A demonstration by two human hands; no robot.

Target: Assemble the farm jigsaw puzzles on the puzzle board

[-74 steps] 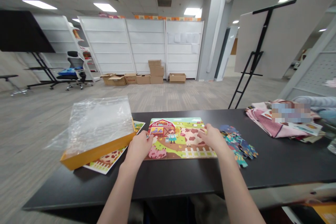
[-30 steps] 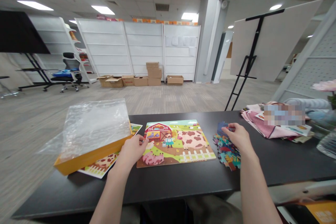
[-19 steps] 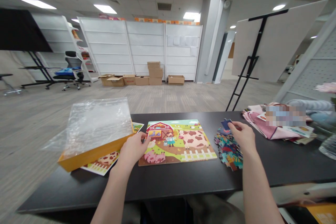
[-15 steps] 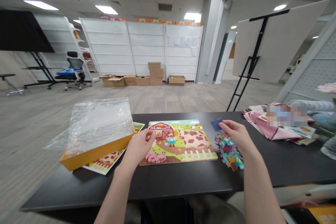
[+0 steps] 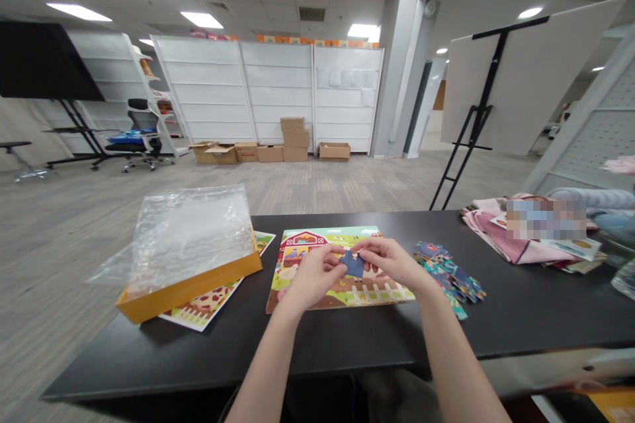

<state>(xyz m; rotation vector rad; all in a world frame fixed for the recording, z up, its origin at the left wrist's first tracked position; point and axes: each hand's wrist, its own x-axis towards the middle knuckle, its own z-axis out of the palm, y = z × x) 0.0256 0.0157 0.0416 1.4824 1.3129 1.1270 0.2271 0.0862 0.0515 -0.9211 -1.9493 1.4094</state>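
Observation:
A blue puzzle piece [image 5: 354,264] is held above the farm picture puzzle [image 5: 302,304], pinched from both sides. My left hand [image 5: 317,272] is closed on its left edge, fingertips together. From the right, my right hand [image 5: 389,262] grips the same piece between thumb and fingers. Beneath them the puzzle shows a red barn, green field and white fence; my hands cover its middle and most of the cow. A heap of loose puzzle pieces [image 5: 449,274], mostly dark blue and teal, lies right of the puzzle.
On the left, a yellow box [image 5: 198,291] with clear plastic wrap [image 5: 191,231] rests over a printed farm sheet [image 5: 198,310]. Pink folded cloths [image 5: 501,234] lie at the right. The black table's [image 5: 188,370] front edge runs below my forearms.
My right hand has moved left from the loose pieces, carrying the blue piece over the puzzle. My left hand has shifted right to meet it. The heap looks more spread out.

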